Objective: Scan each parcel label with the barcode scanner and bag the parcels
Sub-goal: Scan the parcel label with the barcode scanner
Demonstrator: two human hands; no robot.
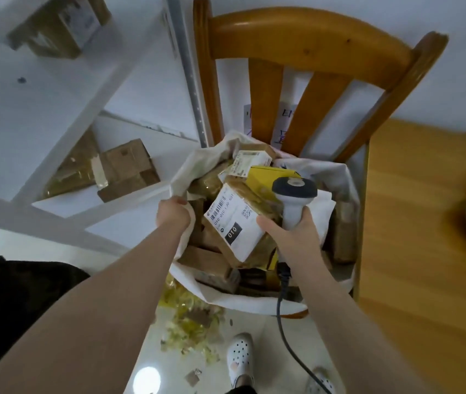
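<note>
Head view: left grip [173, 214] pinches the bag [189, 169] rim open. Right grip [297, 233] holds the scanner [294, 189], thumb clamping the labelled parcel [234, 223] over the bag. Step: bagging. Next, likely drop the parcel and keep the scanner.

Soft, even indoor light; a bright lamp glare [146, 380] reflects off the glossy floor [257, 325]. Wide-angle bending warps the edges, which look slightly blurred.
</note>
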